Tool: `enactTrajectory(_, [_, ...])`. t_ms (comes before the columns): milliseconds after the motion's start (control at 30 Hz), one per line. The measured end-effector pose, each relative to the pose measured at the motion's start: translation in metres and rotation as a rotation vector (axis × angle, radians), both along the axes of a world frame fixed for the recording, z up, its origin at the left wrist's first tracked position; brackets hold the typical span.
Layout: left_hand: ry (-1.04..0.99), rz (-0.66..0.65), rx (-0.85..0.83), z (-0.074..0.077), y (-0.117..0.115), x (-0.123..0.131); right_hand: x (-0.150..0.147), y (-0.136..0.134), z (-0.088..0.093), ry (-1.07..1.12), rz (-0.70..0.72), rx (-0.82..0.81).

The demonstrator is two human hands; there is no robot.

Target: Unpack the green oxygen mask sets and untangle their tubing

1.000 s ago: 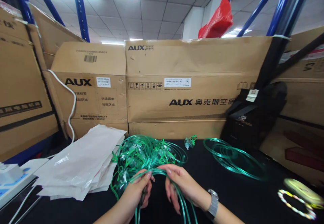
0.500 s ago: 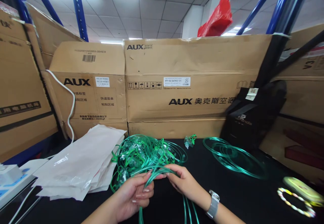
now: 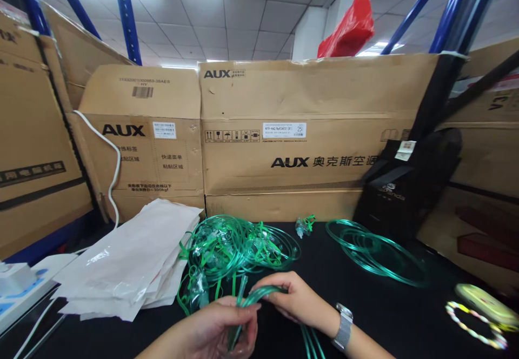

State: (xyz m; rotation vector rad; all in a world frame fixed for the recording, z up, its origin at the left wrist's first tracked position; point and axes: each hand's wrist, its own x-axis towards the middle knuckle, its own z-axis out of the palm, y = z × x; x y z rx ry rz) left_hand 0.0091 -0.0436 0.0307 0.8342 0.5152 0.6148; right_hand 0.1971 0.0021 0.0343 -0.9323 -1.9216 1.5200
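A bundle of clear green tubing point(image 3: 263, 292) arches between my two hands above the black table. My left hand point(image 3: 227, 324) is closed on its left side, thumb on top, and one tube end sticks up beside the thumb. On the other side, my right hand point(image 3: 294, 299) grips the arch with curled fingers, its fingertips partly hidden; several strands hang below it. Just beyond my hands lies a tangled heap of green tubing and clear masks with green straps point(image 3: 239, 245). A single clear mask with a green strap point(image 3: 304, 226) sits to its right.
Left of the heap is a stack of white plastic bags point(image 3: 130, 261), beside a power strip point(image 3: 24, 294). Loosely coiled green tubing point(image 3: 375, 251) lies at right, with a beaded bracelet point(image 3: 474, 329) nearer. Cardboard boxes point(image 3: 316, 94) and a black bag point(image 3: 399, 197) stand behind.
Both hands have come slightly lower and nearer with the tubing bundle, away from the heap. A tube end now shows upright by my left thumb.
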Motion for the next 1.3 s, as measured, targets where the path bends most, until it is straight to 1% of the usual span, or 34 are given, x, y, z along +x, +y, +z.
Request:
enactTrajectory(100, [-0.091, 0.121, 0.003, -0.006, 0.004, 0.0, 0.003, 0.006, 0.001, 0.066, -0.015, -0.174])
enactTrajectory(233, [-0.182, 0.345, 0.074, -0.007, 0.013, -0.005, 0.009, 0.013, 0.009, 0.305, -0.102, -0.28])
enactTrajectory(300, [-0.16, 0.409, 0.106, -0.005, 0.016, -0.006, 0.01, 0.014, 0.01, 0.382, -0.192, -0.281])
enactTrajectory(367, [-0.111, 0.437, 0.127, -0.004, 0.016, -0.006, 0.01, 0.015, 0.009, 0.418, -0.269, -0.262])
enactTrajectory(500, [-0.055, 0.467, 0.133, -0.002, 0.012, -0.002, 0.006, 0.014, 0.004, 0.411, -0.321, -0.194])
enactTrajectory(633, [-0.077, 0.426, 0.114, 0.0, 0.009, -0.001, 0.004, 0.014, 0.003, 0.362, -0.348, -0.129])
enactTrajectory(833, [-0.055, 0.338, 0.027, 0.004, 0.007, 0.0, 0.005, 0.016, -0.002, 0.277, -0.3, -0.134])
enactTrajectory(967, [-0.022, 0.219, 0.088, 0.003, 0.005, 0.001, 0.005, 0.015, -0.004, 0.243, -0.302, -0.124])
enactTrajectory(1033, [-0.004, 0.161, 0.115, 0.0, 0.005, 0.001, 0.005, 0.015, -0.004, 0.223, -0.29, -0.088])
enactTrajectory(1200, [0.057, 0.053, 0.113, -0.004, 0.005, -0.002, 0.002, 0.012, -0.004, 0.156, -0.267, 0.019])
enactTrajectory(1300, [0.119, 0.013, 0.123, 0.0, 0.004, -0.004, 0.001, 0.01, -0.004, 0.099, -0.28, 0.158])
